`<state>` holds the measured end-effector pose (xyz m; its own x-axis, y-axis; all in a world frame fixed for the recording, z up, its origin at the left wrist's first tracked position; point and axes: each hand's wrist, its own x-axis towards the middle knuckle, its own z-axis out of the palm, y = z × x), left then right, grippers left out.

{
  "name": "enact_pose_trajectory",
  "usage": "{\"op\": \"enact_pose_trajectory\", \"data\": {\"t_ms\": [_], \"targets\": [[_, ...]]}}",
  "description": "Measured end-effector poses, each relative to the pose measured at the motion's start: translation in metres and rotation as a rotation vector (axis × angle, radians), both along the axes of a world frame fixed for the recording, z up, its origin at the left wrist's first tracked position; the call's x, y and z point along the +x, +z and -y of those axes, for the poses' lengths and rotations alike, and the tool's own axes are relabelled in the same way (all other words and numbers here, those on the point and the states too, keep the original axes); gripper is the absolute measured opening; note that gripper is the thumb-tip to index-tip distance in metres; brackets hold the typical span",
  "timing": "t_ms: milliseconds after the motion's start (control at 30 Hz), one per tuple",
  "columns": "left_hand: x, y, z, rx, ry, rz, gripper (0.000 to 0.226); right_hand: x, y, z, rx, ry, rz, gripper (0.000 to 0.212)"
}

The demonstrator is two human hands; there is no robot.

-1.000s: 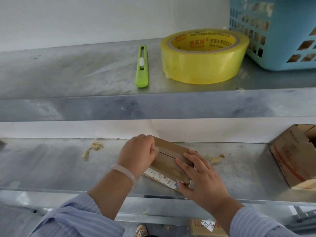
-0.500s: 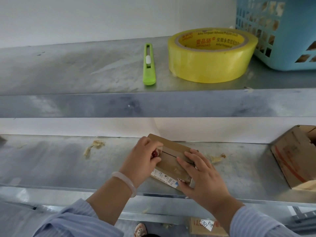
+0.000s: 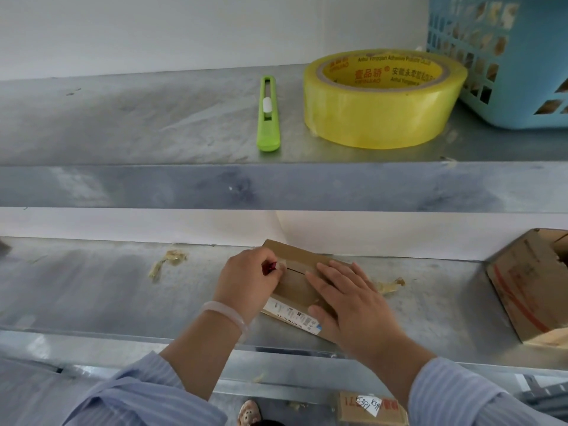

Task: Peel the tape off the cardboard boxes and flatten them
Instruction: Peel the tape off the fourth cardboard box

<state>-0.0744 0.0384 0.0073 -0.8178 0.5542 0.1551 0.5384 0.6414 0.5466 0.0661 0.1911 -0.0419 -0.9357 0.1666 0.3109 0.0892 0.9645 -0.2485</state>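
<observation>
Sleeves of blue striped cloth frame the bottom edge, two of them, one per arm. Between them, below the shelf edge, lies one cardboard piece (image 3: 372,410) with a white handwritten label.

Two hands work on the lower shelf (image 3: 92,296). The left hand (image 3: 249,282), a pale bangle (image 3: 226,313) at its wrist, is curled tight with fingertips pinched at the left end of the small cardboard box (image 3: 299,279), right where a strip of tape meets the box's centre seam; whether tape is actually caught between the fingers I cannot tell. The right hand (image 3: 353,298) lies flat and spread on the box top, pressing down, gripping nothing. The box sits near the middle of the lower shelf, its far corner close to the back wall, a white printed label on its near side.

Two crumpled tape scraps lie on that shelf: one (image 3: 169,261) left of the hands, one (image 3: 390,285) just right of the box. One larger cardboard box (image 3: 531,290) stands at the right edge, tilted and open; its contents are hidden.

On the upper shelf (image 3: 153,124) there are three things: one green utility knife (image 3: 269,115), one roll of yellow tape (image 3: 384,98) beside it, and one blue plastic basket (image 3: 507,56) touching the roll, with indistinct brownish pieces showing through its lattice.
</observation>
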Motion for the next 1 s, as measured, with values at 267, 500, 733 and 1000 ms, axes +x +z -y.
{"op": "enact_pose_trajectory", "data": {"t_ms": [267,500,733,1000], "targets": [[-0.019,-0.007,0.006,0.44,0.421,0.452,0.018,-0.001,-0.008,-0.003,0.023,0.005,-0.051,0.049],[-0.004,-0.007,0.004,0.074,-0.132,-0.217,0.018,-0.004,-0.01,-0.003,-0.009,0.0,-0.049,0.049],[0.002,-0.012,0.002,-0.005,-0.216,-0.164,0.031,-0.004,-0.012,-0.004,-0.038,0.007,-0.071,0.048],[0.002,-0.009,0.0,0.141,-0.072,-0.093,0.021,-0.002,-0.012,-0.004,-0.054,0.005,-0.059,0.049]]}}
